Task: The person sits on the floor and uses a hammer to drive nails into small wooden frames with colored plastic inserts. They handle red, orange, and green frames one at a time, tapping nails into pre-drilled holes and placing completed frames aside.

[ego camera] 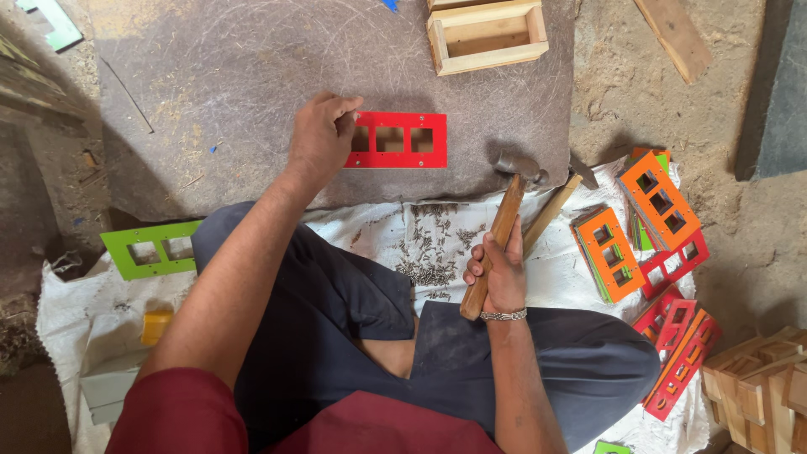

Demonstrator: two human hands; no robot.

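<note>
My left hand (322,134) rests its fingertips on the left end of a flat red plate (403,139) with three square cut-outs, lying on a grey work mat (252,76). My right hand (498,273) grips the wooden handle of a hammer (507,210), whose metal head hovers just right of the red plate. A heap of small nails (437,248) lies on the white cloth (563,277) between my knees and the mat.
An open wooden box frame (486,35) sits at the mat's far edge. Orange and red cut-out plates (651,223) are stacked at right, a green one (151,249) at left. A second hammer (561,197) lies behind mine. Wooden frames (761,387) pile up at lower right.
</note>
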